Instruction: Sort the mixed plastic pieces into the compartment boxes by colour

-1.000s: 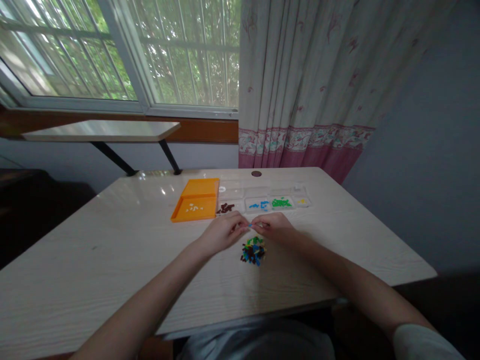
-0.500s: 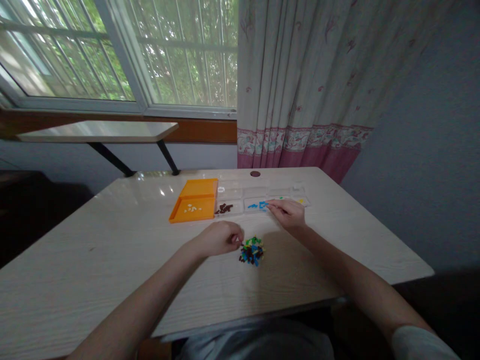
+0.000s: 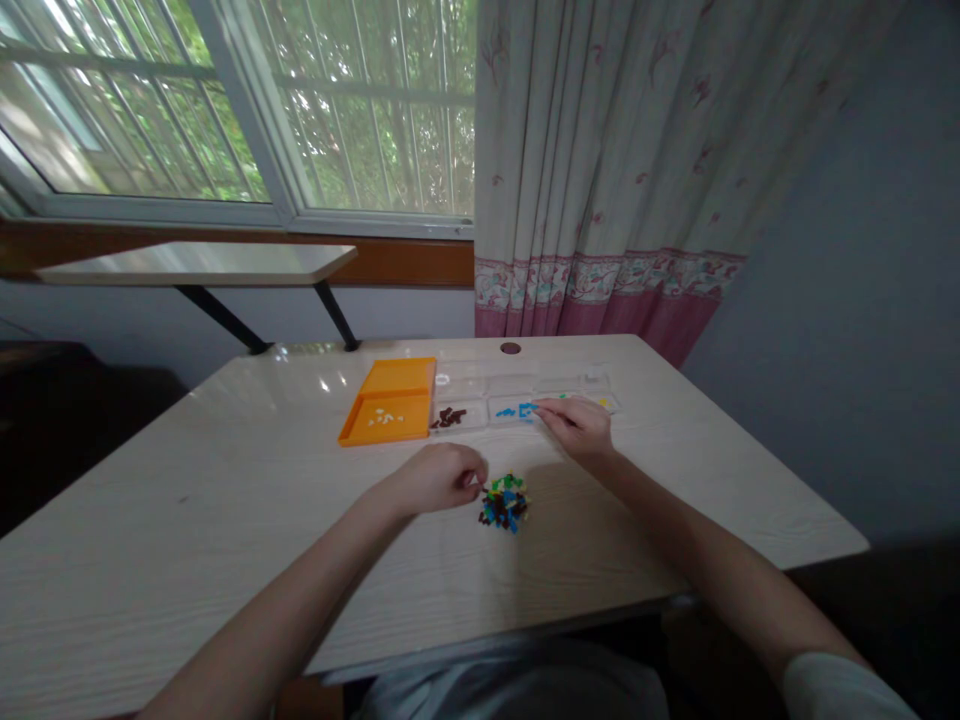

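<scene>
A small heap of mixed building bricks (image 3: 504,503), green, blue, brown and yellow, lies on the table. My left hand (image 3: 444,476) rests at the heap's left edge, fingers curled in a pinch; whatever is between them is hidden. Farther back, my right hand (image 3: 576,424) reaches over a clear compartment tray (image 3: 480,422), its thumb and forefinger pressed together beside several blue bricks (image 3: 514,411). Whether those fingertips grip one of the blue pieces is too small to tell. Brown bricks (image 3: 450,417) fill part of the compartment to the left. A yellow piece (image 3: 604,403) shows beyond my right hand.
An open orange case (image 3: 390,377) with white pieces (image 3: 385,416) in its front section adjoins the tray's left side. Behind it, a raised shelf (image 3: 202,262) stands on dark legs at the back left. A round cable hole (image 3: 511,348) is near the table's back edge.
Hardly anything differs. My right hand has shifted very slightly to the right over the blue bricks; my left hand stays by the heap.
</scene>
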{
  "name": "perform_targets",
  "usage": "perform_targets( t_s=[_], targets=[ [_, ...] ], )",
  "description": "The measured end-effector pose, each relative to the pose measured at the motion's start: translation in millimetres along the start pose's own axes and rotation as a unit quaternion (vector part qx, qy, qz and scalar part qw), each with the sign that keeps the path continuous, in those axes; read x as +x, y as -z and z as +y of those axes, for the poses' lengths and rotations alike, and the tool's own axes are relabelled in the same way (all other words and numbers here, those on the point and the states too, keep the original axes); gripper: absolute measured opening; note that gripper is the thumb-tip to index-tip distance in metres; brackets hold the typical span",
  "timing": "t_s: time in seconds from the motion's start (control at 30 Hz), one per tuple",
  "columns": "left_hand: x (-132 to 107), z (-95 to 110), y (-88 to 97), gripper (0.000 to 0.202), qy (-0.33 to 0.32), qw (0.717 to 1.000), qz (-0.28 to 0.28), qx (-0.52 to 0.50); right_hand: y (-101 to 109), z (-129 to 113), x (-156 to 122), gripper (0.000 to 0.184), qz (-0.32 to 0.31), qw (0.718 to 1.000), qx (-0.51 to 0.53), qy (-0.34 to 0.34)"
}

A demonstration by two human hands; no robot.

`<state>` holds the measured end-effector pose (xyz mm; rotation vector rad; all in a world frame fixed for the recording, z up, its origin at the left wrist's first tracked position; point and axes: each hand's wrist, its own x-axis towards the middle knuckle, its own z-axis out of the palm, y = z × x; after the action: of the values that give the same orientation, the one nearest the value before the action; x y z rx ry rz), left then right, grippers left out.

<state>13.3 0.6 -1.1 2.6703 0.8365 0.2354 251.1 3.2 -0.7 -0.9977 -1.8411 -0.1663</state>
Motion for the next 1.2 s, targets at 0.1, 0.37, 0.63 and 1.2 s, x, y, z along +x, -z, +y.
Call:
perform_targets(
  t_s=[0.1, 0.37, 0.63, 1.2],
  targets=[
    [-0.1, -0.1, -0.2, 0.016, 0.003, 1.000, 0.000, 0.003, 0.5, -0.7, 1.0, 0.019, 0.000, 1.000, -0.006, 0.007],
    [-0.5, -2.6, -1.5, 0.016, 0.007, 1.000, -0.003, 0.004, -5.4, 23.1, -0.6, 0.023, -0.083, 0.996, -0.028, -0.023],
    [0.8, -1.8, -1.5, 0.017, 0.011, 1.000, -0.009, 0.013, -21.5, 46.6, -5.6, 0.027, -0.178, 0.971, -0.132, -0.087],
    [0.1, 0.4, -4.1, 0.015, -0.012, 1.000, -0.002, 0.007, -14.1, 12.4, -6.0, 0.023, -0.298, 0.953, -0.050, 0.033]
  ],
)
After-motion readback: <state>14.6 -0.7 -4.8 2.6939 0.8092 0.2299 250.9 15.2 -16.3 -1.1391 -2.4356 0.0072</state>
